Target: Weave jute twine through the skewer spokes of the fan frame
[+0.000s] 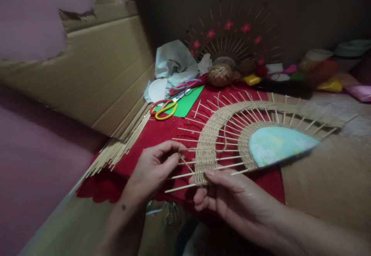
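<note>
A half-round woven fan (207, 144) of thin sticks and twine lies over a red cloth, with a pale blue-green half disc (281, 144) at its centre. My right hand (223, 190) grips the near end of the outer woven band, thumb on top and fingers beneath. Left of the band, my left hand (162, 159) pinches a strand of twine (187, 163) between thumb and fingertips, close to the stick ends. The strand runs taut to the band's near end. Another loose length of twine (225, 134) curves across the inner sticks.
Scissors with red and yellow handles (166, 109) lie on green paper (191, 101). Behind are a ball of twine (220, 74) and a flowered fan (228, 36). Bundled sticks (118, 148) lie beside a cardboard sheet (110, 63) at left. Colourful packets and paint containers (330, 85) stand back right.
</note>
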A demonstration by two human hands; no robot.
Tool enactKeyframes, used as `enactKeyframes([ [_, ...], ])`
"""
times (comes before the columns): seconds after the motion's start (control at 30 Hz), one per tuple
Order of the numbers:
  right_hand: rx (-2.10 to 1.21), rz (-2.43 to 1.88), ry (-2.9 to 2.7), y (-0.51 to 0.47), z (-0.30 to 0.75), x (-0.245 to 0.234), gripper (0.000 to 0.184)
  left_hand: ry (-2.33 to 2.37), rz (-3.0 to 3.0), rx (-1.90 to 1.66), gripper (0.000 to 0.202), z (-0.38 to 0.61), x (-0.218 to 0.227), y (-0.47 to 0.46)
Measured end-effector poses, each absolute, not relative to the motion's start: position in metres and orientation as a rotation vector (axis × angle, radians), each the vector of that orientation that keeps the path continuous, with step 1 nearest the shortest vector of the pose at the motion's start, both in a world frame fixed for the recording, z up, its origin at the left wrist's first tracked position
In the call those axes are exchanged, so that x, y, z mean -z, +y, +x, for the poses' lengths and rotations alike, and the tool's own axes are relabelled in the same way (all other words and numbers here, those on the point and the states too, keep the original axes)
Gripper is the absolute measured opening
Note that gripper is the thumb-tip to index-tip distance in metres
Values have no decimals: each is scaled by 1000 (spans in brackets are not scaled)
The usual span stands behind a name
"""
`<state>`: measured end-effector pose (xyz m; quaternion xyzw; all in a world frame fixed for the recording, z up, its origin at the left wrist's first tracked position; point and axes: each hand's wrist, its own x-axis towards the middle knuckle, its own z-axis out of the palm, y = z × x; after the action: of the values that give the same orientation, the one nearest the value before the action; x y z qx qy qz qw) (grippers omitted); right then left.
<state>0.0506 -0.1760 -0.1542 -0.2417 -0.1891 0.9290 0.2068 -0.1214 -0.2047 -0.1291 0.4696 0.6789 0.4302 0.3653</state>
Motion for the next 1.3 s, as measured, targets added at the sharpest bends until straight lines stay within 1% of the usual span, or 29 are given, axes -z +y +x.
enactKeyframes([
  [0.17, -2600, -656, -545, -176, 51, 157, 16, 1796, 1125, -1110, 16, -126, 129, -207],
  [0.4, -2594, -626, -544, -177, 51, 160, 16, 1874, 864, -1390, 25, -125, 138, -215],
  [0.5, -2586, -611, -549, -177, 52, 160, 14, 1859, 765, -1472, 25, -124, 144, -218],
  [0.77, -2580, -622, -557, -178, 52, 162, 16, 1597, 677, -1573, 17, -128, 150, -214],
  [0.9, -2583, -625, -548, -177, 52, 163, 17, 1468, 624, -1615, 19, -128, 148, -209],
  [1.07, -2583, -598, -558, -178, 52, 163, 16, 1429, 605, -1573, 22, -130, 145, -206],
  [1.3, -2576, -572, -565, -179, 51, 162, 16, 1509, 824, -1301, 15, -142, 144, -201],
])
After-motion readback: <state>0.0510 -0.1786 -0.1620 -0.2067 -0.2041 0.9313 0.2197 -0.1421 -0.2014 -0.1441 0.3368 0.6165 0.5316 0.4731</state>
